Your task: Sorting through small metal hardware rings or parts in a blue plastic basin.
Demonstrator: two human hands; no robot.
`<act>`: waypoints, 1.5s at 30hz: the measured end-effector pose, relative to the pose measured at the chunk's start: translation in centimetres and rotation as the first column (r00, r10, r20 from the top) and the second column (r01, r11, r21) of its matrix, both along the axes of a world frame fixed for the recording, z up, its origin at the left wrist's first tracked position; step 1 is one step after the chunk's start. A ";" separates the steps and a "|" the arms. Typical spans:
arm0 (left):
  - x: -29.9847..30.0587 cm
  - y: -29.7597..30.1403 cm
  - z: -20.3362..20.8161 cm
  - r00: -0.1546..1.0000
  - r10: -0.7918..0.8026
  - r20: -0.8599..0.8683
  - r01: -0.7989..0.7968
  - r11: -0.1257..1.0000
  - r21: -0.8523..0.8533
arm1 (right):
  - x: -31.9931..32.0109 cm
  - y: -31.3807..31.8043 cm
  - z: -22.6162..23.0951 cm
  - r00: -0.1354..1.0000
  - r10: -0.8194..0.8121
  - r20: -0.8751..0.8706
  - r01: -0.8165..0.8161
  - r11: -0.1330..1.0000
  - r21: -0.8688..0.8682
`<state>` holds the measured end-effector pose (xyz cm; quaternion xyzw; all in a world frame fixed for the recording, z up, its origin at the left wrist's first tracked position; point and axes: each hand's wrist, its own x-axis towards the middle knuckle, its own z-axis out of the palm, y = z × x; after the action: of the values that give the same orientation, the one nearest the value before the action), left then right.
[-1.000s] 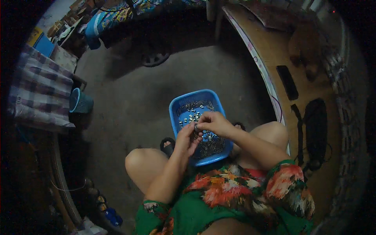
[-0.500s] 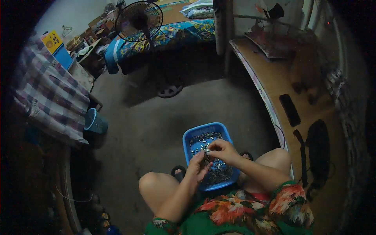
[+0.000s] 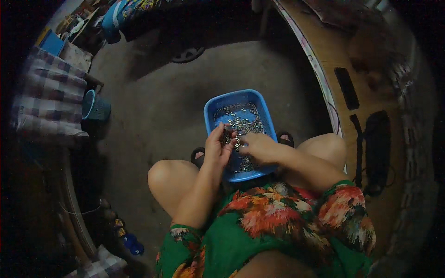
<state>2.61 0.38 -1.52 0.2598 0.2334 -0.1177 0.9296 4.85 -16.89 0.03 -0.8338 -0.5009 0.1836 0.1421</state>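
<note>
A blue plastic basket [image 3: 212,103] rests between my knees and holds many small silvery metal cylinders [image 3: 241,123]. Over its left side, my left hand [image 3: 219,147] is curled, thumb and finger pinched near a small metal piece that is hard to separate from those below. My right hand [image 3: 258,146] reaches down into the basket from the right, its fingers lowered among the cylinders. Motion blurs those fingertips, so whether they grip a piece is hidden.
A wooden bench [image 3: 346,55] at the right bears a dark flat phone-like object [image 3: 346,88] and a black bag with a strap [image 3: 378,150]. A teal bin [image 3: 97,106] stands at the left beside a checked cloth [image 3: 51,97]. A fan base [image 3: 187,55] is farther off.
The view has tipped downward, so the basket appears higher. My hands, which met over a small metal piece, have come apart; the right one has dropped into the cylinders.
</note>
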 end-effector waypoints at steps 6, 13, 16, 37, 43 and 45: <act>-0.3 0.7 -1.4 0.998 0.033 -0.062 -0.032 0.999 0.015 | -1.8 0.4 -0.7 0.965 0.242 0.099 -0.231 0.967 -0.110; -0.1 0.9 -1.1 0.996 0.043 -0.080 -0.042 0.999 0.024 | -0.3 0.1 -2.7 0.971 0.080 0.225 -0.068 0.996 -0.058; 0.0 0.9 -1.3 0.998 0.022 -0.059 -0.021 0.999 0.025 | 1.3 0.2 -3.9 0.971 -0.005 0.238 0.005 1.000 0.000; -0.9 0.1 0.1 0.995 -0.095 -0.014 0.095 0.995 0.013 | 4.1 0.8 -0.4 -0.102 -0.055 -0.993 0.818 0.564 -0.115; -0.9 -0.2 -0.1 0.993 -0.116 0.000 0.116 0.993 0.023 | 3.6 1.0 0.8 0.101 -0.167 -0.981 0.815 0.580 -0.014; -1.0 -0.4 0.1 0.992 -0.126 -0.005 0.126 0.991 0.032 | 3.5 1.0 0.6 0.191 -0.225 -0.956 0.791 0.611 0.014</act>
<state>1.64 -0.03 -1.41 0.2890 0.2199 -0.1729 0.9155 8.38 -15.88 0.61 -0.6439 -0.0437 0.3917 0.6557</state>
